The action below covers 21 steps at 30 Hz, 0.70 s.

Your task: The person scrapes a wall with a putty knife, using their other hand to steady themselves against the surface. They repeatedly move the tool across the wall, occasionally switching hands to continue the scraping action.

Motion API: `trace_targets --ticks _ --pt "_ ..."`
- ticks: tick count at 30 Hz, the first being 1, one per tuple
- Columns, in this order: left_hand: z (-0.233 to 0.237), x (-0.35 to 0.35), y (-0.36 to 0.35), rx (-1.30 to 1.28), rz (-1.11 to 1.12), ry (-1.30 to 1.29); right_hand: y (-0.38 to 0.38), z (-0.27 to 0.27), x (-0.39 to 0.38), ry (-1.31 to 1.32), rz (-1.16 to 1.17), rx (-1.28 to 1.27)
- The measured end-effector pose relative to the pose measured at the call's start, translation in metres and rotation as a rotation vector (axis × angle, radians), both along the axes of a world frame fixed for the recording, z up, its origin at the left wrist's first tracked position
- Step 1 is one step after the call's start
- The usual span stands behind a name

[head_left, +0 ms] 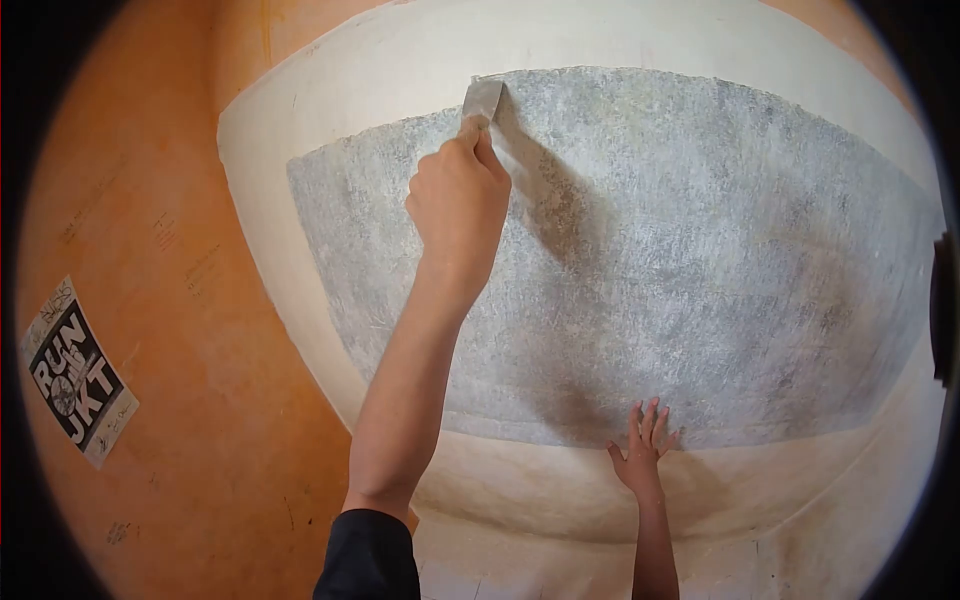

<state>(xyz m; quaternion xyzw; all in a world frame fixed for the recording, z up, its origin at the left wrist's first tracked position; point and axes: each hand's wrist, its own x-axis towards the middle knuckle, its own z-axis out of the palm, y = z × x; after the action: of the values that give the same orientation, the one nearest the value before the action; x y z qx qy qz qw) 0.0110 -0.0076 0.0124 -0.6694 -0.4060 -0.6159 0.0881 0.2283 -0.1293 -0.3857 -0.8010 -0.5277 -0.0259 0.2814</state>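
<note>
My left hand [460, 195] is raised, its fingers closed around the handle of a metal putty knife [484, 98]. The handle is mostly hidden in my fist. The blade points up and lies at the upper edge of a rough, mottled grey patch [690, 200] on the wall. Lower and to the right, my right hand [643, 455] has its fingers spread at the patch's bottom edge, holding nothing. Its fingertips appear to rest on the wall.
A smooth off-white band [620, 40] surrounds the grey patch. Left of it is an orange wall [180, 330] with faint scribbles and a black-and-white sticker [80, 375] reading "RUN JKT". A dark object [942, 310] stands at the right edge.
</note>
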Motion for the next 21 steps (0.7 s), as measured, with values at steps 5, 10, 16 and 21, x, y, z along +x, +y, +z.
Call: trace_targets --ticks 5,10,16,21 --pt "0.002 0.004 0.002 0.018 -0.026 0.001 0.004 0.001 -0.003 -0.002 -0.027 -0.016" --pt "-0.018 0.012 0.02 0.098 -0.029 0.002 0.005 -0.001 -0.006 0.046 -0.039 0.016" --pt "-0.019 0.036 0.03 0.17 0.011 -0.068 0.003 0.001 -0.002 0.077 -0.002 -0.007" --pt "-0.021 0.035 0.021 0.1 0.026 -0.027 0.003 0.005 0.0 0.089 0.017 -0.023"
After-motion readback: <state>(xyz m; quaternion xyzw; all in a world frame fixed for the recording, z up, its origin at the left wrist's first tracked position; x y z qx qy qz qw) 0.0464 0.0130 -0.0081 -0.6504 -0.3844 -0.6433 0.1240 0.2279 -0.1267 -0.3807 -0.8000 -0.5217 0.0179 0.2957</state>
